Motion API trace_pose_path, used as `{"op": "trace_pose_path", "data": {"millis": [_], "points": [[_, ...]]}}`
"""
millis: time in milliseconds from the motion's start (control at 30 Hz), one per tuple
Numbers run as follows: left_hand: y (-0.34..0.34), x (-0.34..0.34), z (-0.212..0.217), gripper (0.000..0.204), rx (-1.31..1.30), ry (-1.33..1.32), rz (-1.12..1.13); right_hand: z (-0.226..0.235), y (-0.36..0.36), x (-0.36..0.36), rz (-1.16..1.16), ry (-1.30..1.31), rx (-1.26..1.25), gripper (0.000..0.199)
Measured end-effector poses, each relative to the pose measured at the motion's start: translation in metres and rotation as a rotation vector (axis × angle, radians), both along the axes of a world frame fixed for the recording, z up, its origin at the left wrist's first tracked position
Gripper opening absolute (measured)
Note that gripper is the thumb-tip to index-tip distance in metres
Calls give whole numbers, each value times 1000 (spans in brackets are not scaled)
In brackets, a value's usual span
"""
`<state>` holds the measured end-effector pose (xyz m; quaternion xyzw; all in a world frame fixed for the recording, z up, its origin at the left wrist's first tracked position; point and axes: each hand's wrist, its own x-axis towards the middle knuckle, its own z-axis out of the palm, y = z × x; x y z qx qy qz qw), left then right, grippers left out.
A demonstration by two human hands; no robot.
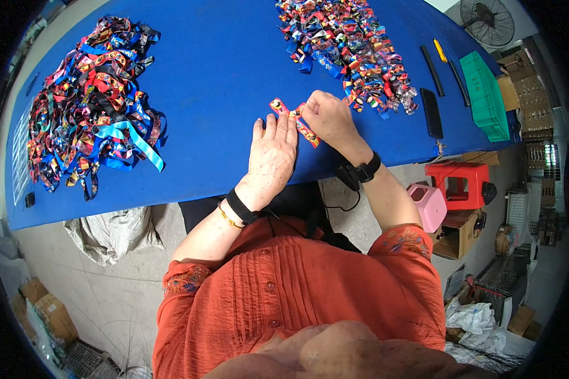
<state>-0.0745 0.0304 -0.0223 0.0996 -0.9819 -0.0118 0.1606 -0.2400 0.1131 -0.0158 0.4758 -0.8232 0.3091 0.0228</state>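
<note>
A red printed ribbon strap (pixel 310 135) lies crossed or folded on the blue tabletop in front of me, its ends showing around my fingers. My left hand (pixel 273 151) rests flat on it with the fingers stretched out and close together. Curled closed, my right hand (pixel 329 121) grips the strap just right of my left fingertips; the exact pinch point is hidden under the fingers. To the left spreads a loose heap of colourful printed straps (pixel 101 107). Beyond my right hand, many small folded strap bundles (pixel 360 54) lie in rows.
On the table's right side are a black phone (pixel 431 112), a dark bar (pixel 432 71), a yellow cutter (pixel 440 50) and a green plastic crate (pixel 483 95). A red stool (pixel 455 184) and a pink stool (pixel 427 207) stand on the floor. A white sack (pixel 110 237) sits below the left edge.
</note>
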Motion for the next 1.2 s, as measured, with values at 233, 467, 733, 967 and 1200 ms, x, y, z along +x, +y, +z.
{"op": "trace_pose_path", "data": {"millis": [233, 467, 733, 967, 1200], "points": [[1, 0, -1, 57, -5, 13, -4, 22, 11, 11, 50, 227, -206, 18], [0, 1, -3, 55, 11, 18, -2, 27, 50, 47, 269, 145, 76, 17], [-1, -1, -3, 55, -33, 20, -11, 21, 73, 60, 246, 221, -16, 21], [-1, -2, 0, 56, -36, 19, -4, 22, 41, 51, 197, 189, 18, 37], [0, -2, 0, 57, -43, -21, -12, 13, 32, 49, 143, 129, 72, 43]]}}
